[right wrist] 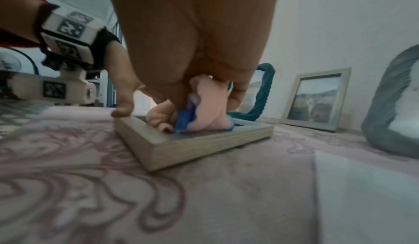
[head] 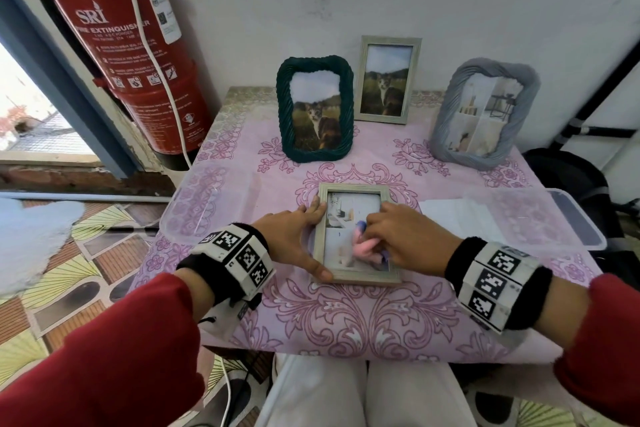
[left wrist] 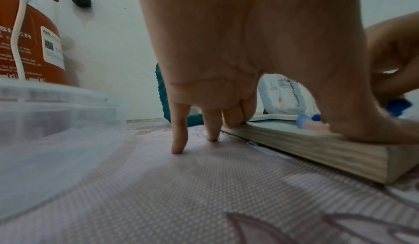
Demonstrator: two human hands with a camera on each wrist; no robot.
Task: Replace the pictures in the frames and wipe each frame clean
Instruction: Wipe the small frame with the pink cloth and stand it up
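Frames: four total. Three stand at the table's (head: 408, 315) back: green frame (head: 314, 114), pale upright frame (head: 388, 79), grey frame (head: 485, 113). Flat wooden frame (head: 356, 234) centre, left hand (head: 294, 236) spread, pressing its edge; right hand (head: 405, 236) grips pink-blue cloth (head: 363, 246) on glass. Two clear tubs: left tub (head: 204, 204) contents unclear, right tub (head: 533, 218) holds papers.

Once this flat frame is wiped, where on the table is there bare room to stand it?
Bare cloth lies between the green frame and the grey frame, before the pale standing frame. The side edges are crowded: clear tub left, lid right.
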